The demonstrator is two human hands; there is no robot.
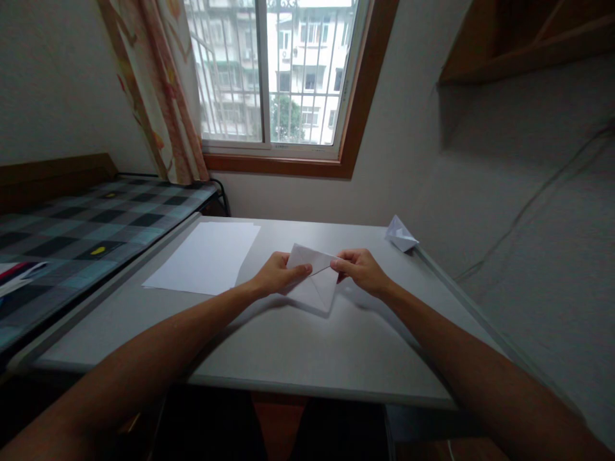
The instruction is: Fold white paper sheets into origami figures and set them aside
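Between my two hands is a folded sheet of white paper (314, 291), roughly square, with creases and flap edges meeting near its middle. It is tilted and held just over the table. My left hand (282, 272) grips its left side, thumb lying on top and fingers underneath. On the right, my right hand (358, 266) pinches the upper right corner between thumb and fingers. The fingers beneath the paper are partly hidden.
A stack of blank white paper (206, 256) lies on the white table (307, 358) at the left. A folded paper boat (401, 234) sits at the far right edge, by the wall. A bed with a checked cover (96, 224) adjoins the table's left side.
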